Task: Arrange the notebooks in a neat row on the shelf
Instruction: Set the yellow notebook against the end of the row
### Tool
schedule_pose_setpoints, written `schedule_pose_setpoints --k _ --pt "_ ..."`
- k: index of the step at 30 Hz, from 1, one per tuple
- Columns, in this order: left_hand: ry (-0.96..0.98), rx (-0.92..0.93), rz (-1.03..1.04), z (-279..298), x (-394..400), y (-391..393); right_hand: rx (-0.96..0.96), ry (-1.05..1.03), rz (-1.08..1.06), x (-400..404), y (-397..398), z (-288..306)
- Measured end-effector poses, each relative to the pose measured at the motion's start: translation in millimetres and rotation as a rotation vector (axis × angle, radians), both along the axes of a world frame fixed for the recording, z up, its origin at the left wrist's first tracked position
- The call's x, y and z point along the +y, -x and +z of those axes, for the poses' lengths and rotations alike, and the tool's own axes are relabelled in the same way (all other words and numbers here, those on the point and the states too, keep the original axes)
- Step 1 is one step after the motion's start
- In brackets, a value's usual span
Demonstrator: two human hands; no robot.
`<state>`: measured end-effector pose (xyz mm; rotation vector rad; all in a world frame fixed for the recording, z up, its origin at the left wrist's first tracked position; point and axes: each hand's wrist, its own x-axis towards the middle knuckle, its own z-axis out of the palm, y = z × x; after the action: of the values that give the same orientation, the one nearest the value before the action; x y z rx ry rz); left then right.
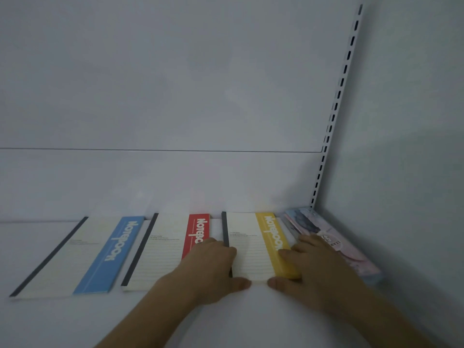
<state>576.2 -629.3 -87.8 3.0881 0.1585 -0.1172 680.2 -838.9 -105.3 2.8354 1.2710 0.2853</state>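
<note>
The single head-worn view looked forward and down onto a white shelf (62,320) from close above its front edge. It faced the back panel (175,84), with the right side wall (414,121) near.

Left notebook (75,257): cream cover with faint ruled lines, dark grey spine strip along its left edge, blue band along its right edge bearing white lettering "Notebook". Middle notebook (163,249): the same cream ruled cover and dark grey spine strip, with a red band and white lettering. Right notebook (253,244): cream ruled cover, dark grey spine strip, yellow band with white lettering. Far-right stack of notebooks (326,237): pale pink and light blue covers with a blurred printed pattern and a small dark label. Shelf (75,322), back panel (175,84) and side wall (414,121): plain white. Upright rail (334,114): white, with a column of dark slots.
</note>
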Motion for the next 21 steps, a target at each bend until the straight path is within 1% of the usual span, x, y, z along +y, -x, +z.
schedule_pose_setpoints --k 6,10,14,16,18,20,21 --pt "0.043 0.018 -0.035 2.9 6.9 -2.4 0.103 -0.013 -0.053 1.2 -0.3 4.8" --pt "0.024 0.006 -0.015 2.2 4.2 0.0 0.056 -0.003 -0.029 0.5 5.1 8.0" --pt "-0.067 -0.049 0.002 1.7 -0.2 4.3 0.037 -0.024 -0.009 -1.1 9.5 11.2" --pt "-0.049 -0.105 0.025 1.1 -0.4 9.0 0.025 -0.096 -0.011 3.2 12.4 10.9" --pt "0.020 -0.225 0.061 1.9 -0.6 15.6 0.027 -0.162 -0.009 9.8 13.5 8.6" --pt "0.069 -0.362 0.107 0.9 -0.4 24.1 0.019 -0.169 -0.003 19.4 17.3 6.3" --pt "0.063 -0.414 0.128 0.3 0.1 29.2 0.006 -0.167 0.011 23.9 20.9 4.5"
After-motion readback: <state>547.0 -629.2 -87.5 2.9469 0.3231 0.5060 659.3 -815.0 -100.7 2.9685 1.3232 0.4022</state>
